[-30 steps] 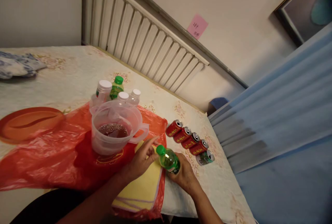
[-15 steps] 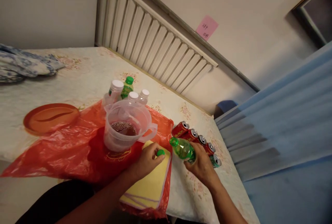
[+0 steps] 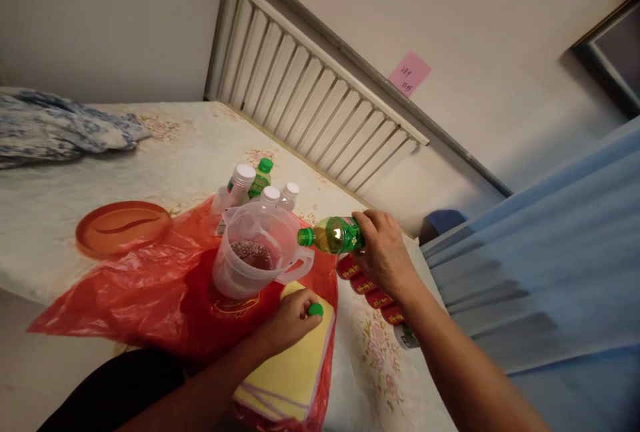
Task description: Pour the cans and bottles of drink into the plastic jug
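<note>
A green bottle (image 3: 336, 235) is held nearly level in my right hand (image 3: 386, 252), its open mouth pointing left beside the pitcher's rim. My left hand (image 3: 295, 317) pinches a green cap (image 3: 315, 310) above yellow cloths (image 3: 287, 379). The clear plastic pitcher (image 3: 240, 279) stands on a red plastic bag (image 3: 125, 292) and holds some dark, bubbly liquid (image 3: 251, 255). Its handle points right, close to both hands. Red cans (image 3: 364, 283) lie partly hidden beneath my right hand and forearm.
Behind the pitcher are white-capped bottles (image 3: 243, 182) and another green-capped bottle (image 3: 261, 177). An orange lid (image 3: 123, 229) lies left. A bunched cloth (image 3: 65, 129) is at the far left, a radiator (image 3: 310, 89) at the back, a blue curtain (image 3: 550, 252) on the right.
My right hand has raised the green bottle and brought it left toward the pitcher, tipping it to nearly level. My left hand still holds the cap. The view has shifted slightly.
</note>
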Motion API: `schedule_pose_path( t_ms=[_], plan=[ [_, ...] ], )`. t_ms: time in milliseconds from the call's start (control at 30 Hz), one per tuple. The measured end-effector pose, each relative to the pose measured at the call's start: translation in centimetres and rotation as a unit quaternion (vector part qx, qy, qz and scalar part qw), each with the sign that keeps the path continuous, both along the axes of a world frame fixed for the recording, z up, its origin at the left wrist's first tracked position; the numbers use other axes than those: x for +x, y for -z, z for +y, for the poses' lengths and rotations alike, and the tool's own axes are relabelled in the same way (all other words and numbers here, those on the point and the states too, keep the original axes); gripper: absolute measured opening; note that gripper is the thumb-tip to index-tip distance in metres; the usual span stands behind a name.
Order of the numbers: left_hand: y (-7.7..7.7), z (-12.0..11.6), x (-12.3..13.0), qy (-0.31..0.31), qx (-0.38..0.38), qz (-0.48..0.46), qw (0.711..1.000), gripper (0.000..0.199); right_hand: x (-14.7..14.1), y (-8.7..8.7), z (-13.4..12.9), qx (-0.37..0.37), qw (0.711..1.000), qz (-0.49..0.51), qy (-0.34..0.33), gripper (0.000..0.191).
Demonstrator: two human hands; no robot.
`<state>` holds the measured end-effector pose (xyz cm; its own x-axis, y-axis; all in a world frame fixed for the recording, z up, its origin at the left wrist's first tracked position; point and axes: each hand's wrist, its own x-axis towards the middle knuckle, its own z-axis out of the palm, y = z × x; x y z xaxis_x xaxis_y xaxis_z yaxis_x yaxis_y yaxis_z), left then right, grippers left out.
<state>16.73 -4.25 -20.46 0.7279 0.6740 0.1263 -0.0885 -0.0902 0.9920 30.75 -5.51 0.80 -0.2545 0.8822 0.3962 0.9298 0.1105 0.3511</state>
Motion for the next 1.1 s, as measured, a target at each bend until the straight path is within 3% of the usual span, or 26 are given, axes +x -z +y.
schedule_pose_path(
  t_ms=[400, 667, 933, 1100],
  plan=[
    [-0.1, -0.1, 0.0, -0.018, -0.004, -0.001, 1.0, 0.008, -2.2, -2.9, 2.7, 0.012, 0.989, -0.141, -0.051, 0.045],
    [0.3, -0.1, 0.0, -0.014, 0.0, -0.003, 1.0, 0.008, -4.1, -4.5, 3.7, -0.005, 0.985, -0.135, -0.107, 0.041],
    [0.2, 0.0, -0.1, -0.014, 0.017, 0.005, 1.0, 0.013, -5.9, -5.1, 4.0, 0.007, 0.965, -0.236, -0.11, 0.034],
    [0.2, 0.1, -0.2, -0.017, 0.017, 0.0, 1.0, 0.017, -6.0, -4.9, 4.0, 0.025, 0.962, -0.247, -0.112, 0.032]
  ],
)
